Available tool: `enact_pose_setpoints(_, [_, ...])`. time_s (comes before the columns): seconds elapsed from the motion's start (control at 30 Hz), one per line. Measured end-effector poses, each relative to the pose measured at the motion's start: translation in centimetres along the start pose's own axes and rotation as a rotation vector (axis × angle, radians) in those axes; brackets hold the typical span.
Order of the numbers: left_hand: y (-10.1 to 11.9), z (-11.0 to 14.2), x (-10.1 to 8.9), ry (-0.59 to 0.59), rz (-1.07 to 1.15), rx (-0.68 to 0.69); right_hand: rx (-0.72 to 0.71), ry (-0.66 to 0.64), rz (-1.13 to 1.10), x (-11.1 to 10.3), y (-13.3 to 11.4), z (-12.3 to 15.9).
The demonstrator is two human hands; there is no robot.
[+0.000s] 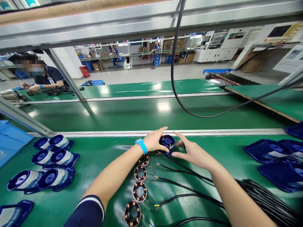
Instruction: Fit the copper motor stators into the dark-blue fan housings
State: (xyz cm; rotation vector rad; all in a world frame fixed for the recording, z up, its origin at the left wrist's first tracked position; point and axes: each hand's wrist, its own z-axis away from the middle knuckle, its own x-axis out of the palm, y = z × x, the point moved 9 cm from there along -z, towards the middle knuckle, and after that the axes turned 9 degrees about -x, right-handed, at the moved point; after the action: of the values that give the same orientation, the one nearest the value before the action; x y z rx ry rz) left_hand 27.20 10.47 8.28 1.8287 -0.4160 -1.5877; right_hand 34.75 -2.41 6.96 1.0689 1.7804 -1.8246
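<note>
A dark blue motor housing [168, 142] stands on the green bench with a ring of copper coils inside it. My left hand [153, 141] is curved round its left side, thumb in front and fingers behind. On the other side, my right hand [193, 152] has its thumb and index finger spread apart beside the housing; whether they touch it is hard to tell. Below my left wrist, several copper-wound stators [134, 191] lie in a column with thin leads. Black cables [189, 189] with stripped yellow-tipped ends run in from the right toward them.
More blue housings [58, 178] stand at the left, beside a blue bin [11, 142]. Others [281, 175] lie on their sides at the right. A black cable [174, 63] hangs in a loop over the conveyor [132, 113]. A co-worker [50, 74] sits at the far left.
</note>
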Motion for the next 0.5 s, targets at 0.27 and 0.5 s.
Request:
enact_pose_setpoints(0.27, [5.5,0.0,-3.8,0.163,-0.087,0.148,-0.061,0.452,0.152,-6.2,-6.1,1.6])
enact_pose_setpoints(0.5, [2.8,-2.2,-1.2,0.001,-0.148,0.074,0.051,0.260,0.200,-3.6,-1.6,1.7])
